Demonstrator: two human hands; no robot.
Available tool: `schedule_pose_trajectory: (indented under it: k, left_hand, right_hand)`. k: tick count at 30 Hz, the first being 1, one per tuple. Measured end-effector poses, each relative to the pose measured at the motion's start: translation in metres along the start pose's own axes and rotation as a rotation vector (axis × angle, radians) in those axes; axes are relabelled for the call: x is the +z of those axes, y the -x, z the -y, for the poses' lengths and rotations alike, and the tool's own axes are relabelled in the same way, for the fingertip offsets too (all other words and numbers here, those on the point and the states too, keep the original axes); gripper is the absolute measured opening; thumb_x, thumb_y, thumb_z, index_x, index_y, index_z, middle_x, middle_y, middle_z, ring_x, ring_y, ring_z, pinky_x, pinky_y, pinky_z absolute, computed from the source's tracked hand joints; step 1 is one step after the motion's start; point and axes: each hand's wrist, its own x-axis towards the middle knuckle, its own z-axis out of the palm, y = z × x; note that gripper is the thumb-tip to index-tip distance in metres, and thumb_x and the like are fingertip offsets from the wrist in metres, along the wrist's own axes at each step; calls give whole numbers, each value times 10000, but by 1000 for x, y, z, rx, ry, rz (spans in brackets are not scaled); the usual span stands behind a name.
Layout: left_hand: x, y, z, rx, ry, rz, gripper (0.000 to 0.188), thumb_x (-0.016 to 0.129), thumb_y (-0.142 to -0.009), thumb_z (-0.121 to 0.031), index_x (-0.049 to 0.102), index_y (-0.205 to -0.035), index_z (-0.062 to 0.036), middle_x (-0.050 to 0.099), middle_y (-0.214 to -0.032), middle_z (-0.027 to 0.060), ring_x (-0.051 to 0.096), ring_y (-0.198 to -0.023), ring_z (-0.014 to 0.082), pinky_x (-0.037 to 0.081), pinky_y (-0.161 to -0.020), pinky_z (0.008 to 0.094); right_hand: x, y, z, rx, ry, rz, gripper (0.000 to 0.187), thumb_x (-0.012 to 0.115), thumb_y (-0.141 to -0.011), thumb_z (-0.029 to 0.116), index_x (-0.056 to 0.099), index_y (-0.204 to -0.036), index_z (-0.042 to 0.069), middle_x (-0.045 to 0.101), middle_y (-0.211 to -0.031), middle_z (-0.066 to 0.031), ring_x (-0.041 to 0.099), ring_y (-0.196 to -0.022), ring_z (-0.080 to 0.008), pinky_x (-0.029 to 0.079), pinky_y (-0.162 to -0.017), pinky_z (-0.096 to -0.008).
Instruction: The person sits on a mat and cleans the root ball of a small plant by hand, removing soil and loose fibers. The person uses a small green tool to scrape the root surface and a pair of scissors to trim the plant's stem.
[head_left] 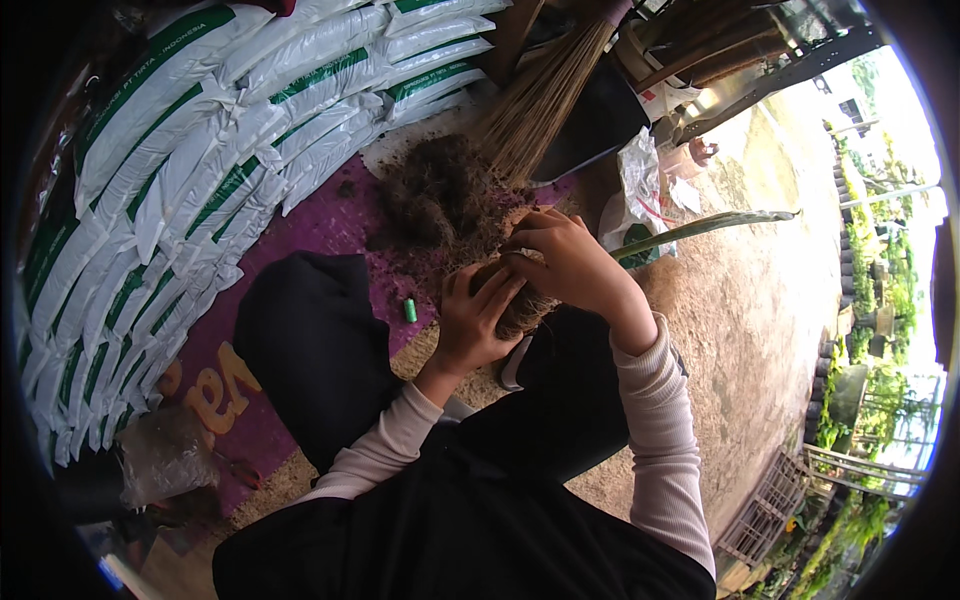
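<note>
Above my lap, both hands hold a brown, fibrous root ball (522, 318). My left hand (475, 322) wraps its fingers round the near left side. My right hand (572, 262) presses curled fingers on the top and far right side; its fingertips are partly hidden. A long green leaf (700, 227) points out to the right from behind my right hand; where it joins the roots is hidden. Just beyond my hands lies a heap of dark, fibrous potting material (437, 200). A small green cylinder (410, 310) rests left of my left hand.
White and green sacks (230, 130) are stacked at the left beside a purple printed sheet (300, 235). A stick broom (545, 100) leans beyond the heap. Crumpled white plastic (635, 185) lies at right. Clear plastic bag (165, 455) sits lower left; a crate (765, 508) lower right.
</note>
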Motion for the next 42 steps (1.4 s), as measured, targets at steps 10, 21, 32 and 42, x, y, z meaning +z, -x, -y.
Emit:
schedule_pose_trajectory:
  k: [10, 21, 32, 42]
  left_hand:
    - [0, -1, -1, -3, -9, 53, 891, 825, -504, -204, 487, -1328, -156, 533, -1270, 82, 470, -1118, 327, 383, -949, 481]
    - [2, -3, 4, -165, 178, -78, 899, 768, -561, -140, 414, -1386, -110, 498, -1347, 98, 500, -1094, 324, 393, -959, 448]
    - [7, -2, 14, -421, 653, -180, 862, 764, -636, -109, 368, -1398, -41, 489, -1310, 136, 491, -1189, 275, 372, -1033, 412]
    - [-1, 5, 2, -748, 1736, -129, 789, 662, -718, -80, 308, -1423, -56, 496, -1301, 123, 513, -1188, 238, 422, -1019, 383]
  right_hand:
    - [11, -12, -16, 159, -93, 149, 222, 618, -839, 175, 657, -1014, 45, 654, -923, -128, 631, -921, -302, 462, -825, -377]
    - [-9, 6, 11, 121, -521, -81, 197, 611, -868, 75, 594, -1039, -21, 658, -891, -160, 658, -840, -270, 496, -749, -343]
    - [-6, 37, 22, -81, -431, -150, 149, 605, -836, -5, 605, -985, -18, 653, -868, -130, 657, -855, -281, 514, -750, -354]
    - [-11, 61, 12, 125, -708, -127, 91, 561, -901, -14, 578, -990, -28, 643, -861, -75, 646, -823, -139, 509, -749, -264]
